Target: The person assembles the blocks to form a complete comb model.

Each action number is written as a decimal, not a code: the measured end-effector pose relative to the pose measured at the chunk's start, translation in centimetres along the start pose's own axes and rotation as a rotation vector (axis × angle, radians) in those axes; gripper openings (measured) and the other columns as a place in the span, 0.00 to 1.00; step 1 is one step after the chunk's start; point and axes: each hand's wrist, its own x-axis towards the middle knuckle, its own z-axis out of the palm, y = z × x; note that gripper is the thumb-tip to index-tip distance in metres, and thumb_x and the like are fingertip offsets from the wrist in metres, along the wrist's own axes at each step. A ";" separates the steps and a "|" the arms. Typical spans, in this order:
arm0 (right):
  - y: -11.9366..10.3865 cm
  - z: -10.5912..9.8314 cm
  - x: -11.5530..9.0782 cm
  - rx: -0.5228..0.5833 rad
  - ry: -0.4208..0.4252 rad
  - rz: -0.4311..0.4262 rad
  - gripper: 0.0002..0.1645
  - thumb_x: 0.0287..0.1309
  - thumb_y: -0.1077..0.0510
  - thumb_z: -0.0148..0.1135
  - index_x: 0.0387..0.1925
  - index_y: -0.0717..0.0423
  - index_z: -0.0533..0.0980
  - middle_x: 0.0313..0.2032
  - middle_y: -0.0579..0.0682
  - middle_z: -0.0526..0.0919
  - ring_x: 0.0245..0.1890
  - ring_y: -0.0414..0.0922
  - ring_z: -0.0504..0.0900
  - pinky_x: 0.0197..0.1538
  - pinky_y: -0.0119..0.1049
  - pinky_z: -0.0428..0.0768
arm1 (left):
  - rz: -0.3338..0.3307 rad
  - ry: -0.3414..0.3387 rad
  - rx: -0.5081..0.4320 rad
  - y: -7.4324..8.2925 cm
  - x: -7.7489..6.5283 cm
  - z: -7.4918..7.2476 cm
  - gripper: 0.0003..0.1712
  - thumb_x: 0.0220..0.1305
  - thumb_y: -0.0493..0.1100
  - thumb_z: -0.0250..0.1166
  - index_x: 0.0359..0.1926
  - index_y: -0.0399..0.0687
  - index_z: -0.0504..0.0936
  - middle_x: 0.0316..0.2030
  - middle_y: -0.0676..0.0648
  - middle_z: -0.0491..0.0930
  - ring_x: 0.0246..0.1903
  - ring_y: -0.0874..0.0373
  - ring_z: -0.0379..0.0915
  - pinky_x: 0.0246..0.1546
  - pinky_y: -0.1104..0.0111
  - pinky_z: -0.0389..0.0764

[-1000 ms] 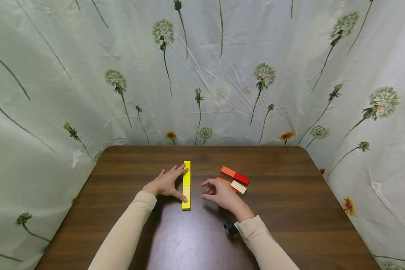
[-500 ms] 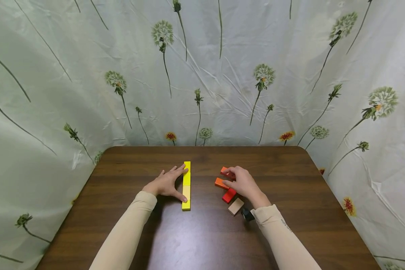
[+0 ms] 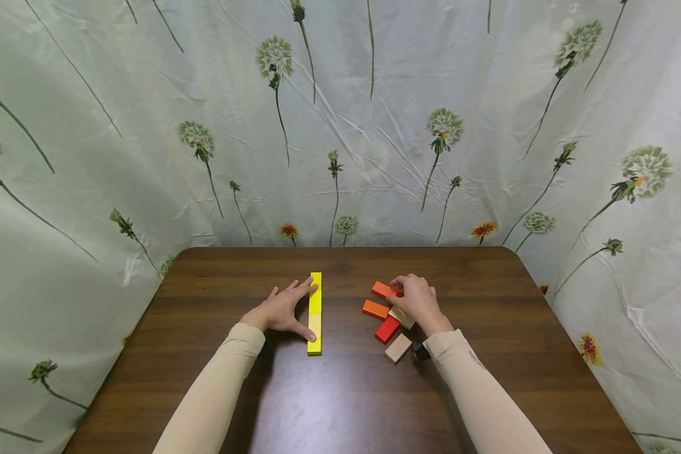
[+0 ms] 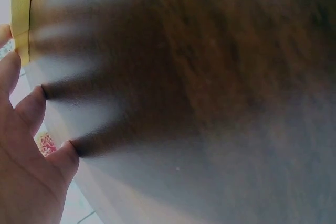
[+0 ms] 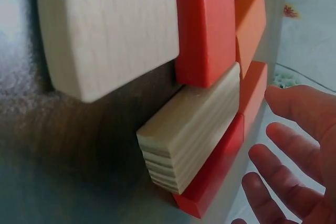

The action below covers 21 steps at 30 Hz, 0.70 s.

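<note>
My left hand lies spread beside a straight row made of a yellow block and a pale yellow block. Its thumb tip and index fingertip touch the row. In the left wrist view, the other fingers of the left hand reach the tabletop. My right hand is over the right-hand group, fingertips close to an orange block and the red block end to end with it. In the right wrist view, the fingers are loosely bent, with nothing visible between them.
Near the right hand lie a second orange block, a red block, a grained wooden block and a pale wooden block. The brown table ends at a flowered curtain.
My right hand has moved right and away from me to the far orange and red blocks. The orange, red and wooden blocks are more spread out. My left hand has stayed put.
</note>
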 end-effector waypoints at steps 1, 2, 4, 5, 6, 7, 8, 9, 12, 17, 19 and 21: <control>0.0 0.0 0.1 -0.002 -0.004 0.003 0.18 0.66 0.52 0.76 0.54 0.53 0.87 0.49 0.54 0.88 0.54 0.58 0.82 0.57 0.61 0.76 | 0.001 0.002 0.001 0.0 0.0 0.0 0.73 0.45 0.71 0.85 0.85 0.53 0.59 0.88 0.49 0.45 0.87 0.37 0.41 0.77 0.23 0.40; 0.0 0.1 0.2 -0.004 -0.010 0.007 0.19 0.66 0.52 0.76 0.54 0.53 0.87 0.50 0.54 0.88 0.54 0.58 0.82 0.58 0.61 0.76 | 0.002 0.003 -0.002 0.0 0.0 0.0 0.73 0.45 0.71 0.85 0.85 0.53 0.59 0.88 0.49 0.45 0.87 0.37 0.41 0.77 0.23 0.40; 0.0 0.1 0.4 -0.008 -0.016 0.010 0.19 0.66 0.52 0.76 0.55 0.54 0.87 0.50 0.55 0.89 0.54 0.58 0.83 0.58 0.61 0.76 | -0.001 0.005 -0.001 0.0 0.0 0.0 0.73 0.45 0.71 0.85 0.85 0.54 0.59 0.88 0.50 0.45 0.87 0.38 0.41 0.78 0.24 0.40; 0.0 0.2 0.5 -0.012 -0.017 0.010 0.19 0.66 0.52 0.76 0.55 0.54 0.87 0.50 0.55 0.89 0.54 0.58 0.84 0.58 0.61 0.77 | 0.000 0.007 -0.002 0.0 0.0 0.0 0.73 0.45 0.71 0.85 0.85 0.54 0.59 0.88 0.50 0.45 0.87 0.38 0.41 0.78 0.24 0.40; 0.0 0.2 0.6 -0.016 -0.019 0.011 0.19 0.66 0.52 0.76 0.55 0.54 0.87 0.50 0.55 0.90 0.54 0.57 0.84 0.58 0.62 0.77 | 0.001 0.008 -0.003 -0.1 0.0 0.0 0.73 0.45 0.71 0.85 0.85 0.54 0.59 0.88 0.49 0.45 0.87 0.38 0.41 0.78 0.24 0.40; 0.0 0.3 0.7 -0.022 -0.019 0.012 0.19 0.66 0.52 0.76 0.55 0.54 0.87 0.50 0.55 0.90 0.53 0.57 0.85 0.58 0.62 0.77 | 0.001 0.009 -0.005 -0.1 0.0 0.0 0.73 0.45 0.71 0.85 0.85 0.53 0.59 0.88 0.49 0.45 0.87 0.38 0.41 0.78 0.24 0.40; 0.0 0.4 0.8 -0.024 -0.021 0.015 0.19 0.66 0.52 0.76 0.55 0.54 0.87 0.50 0.55 0.91 0.53 0.57 0.86 0.58 0.62 0.77 | 0.001 0.010 -0.006 -0.1 0.0 0.1 0.73 0.45 0.71 0.85 0.85 0.53 0.59 0.88 0.49 0.45 0.87 0.38 0.42 0.78 0.24 0.40; 0.0 0.4 0.9 -0.027 -0.020 0.016 0.19 0.66 0.53 0.76 0.55 0.55 0.87 0.50 0.55 0.91 0.52 0.57 0.86 0.58 0.62 0.77 | 0.001 0.010 -0.007 -0.1 0.0 0.1 0.73 0.45 0.71 0.85 0.85 0.53 0.59 0.88 0.49 0.46 0.87 0.38 0.42 0.78 0.24 0.40; -0.2 0.5 1.1 -0.031 -0.025 0.030 0.18 0.65 0.54 0.77 0.54 0.55 0.87 0.49 0.54 0.91 0.51 0.56 0.86 0.57 0.61 0.77 | 0.002 0.009 -0.018 -0.1 -0.1 0.1 0.73 0.45 0.71 0.85 0.85 0.54 0.59 0.88 0.50 0.45 0.87 0.38 0.41 0.78 0.24 0.40; -0.4 0.7 1.4 -0.035 -0.028 0.052 0.17 0.64 0.55 0.77 0.53 0.54 0.87 0.47 0.53 0.91 0.50 0.54 0.86 0.58 0.59 0.77 | 0.008 0.009 -0.040 0.0 -0.2 0.0 0.73 0.45 0.69 0.86 0.86 0.54 0.59 0.88 0.49 0.45 0.87 0.37 0.40 0.78 0.24 0.39; -0.4 0.7 1.5 -0.035 -0.029 0.057 0.17 0.64 0.55 0.77 0.53 0.54 0.87 0.47 0.52 0.91 0.49 0.53 0.86 0.58 0.59 0.77 | 0.009 0.010 -0.039 0.1 -0.2 0.0 0.73 0.45 0.69 0.86 0.86 0.54 0.58 0.88 0.49 0.45 0.87 0.37 0.40 0.78 0.24 0.39; -0.5 0.8 1.6 -0.034 -0.034 0.059 0.17 0.65 0.55 0.77 0.53 0.53 0.87 0.46 0.52 0.90 0.49 0.52 0.86 0.58 0.59 0.76 | 0.006 0.011 -0.034 0.1 -0.3 0.1 0.73 0.45 0.69 0.86 0.86 0.54 0.58 0.88 0.49 0.45 0.87 0.37 0.40 0.78 0.24 0.39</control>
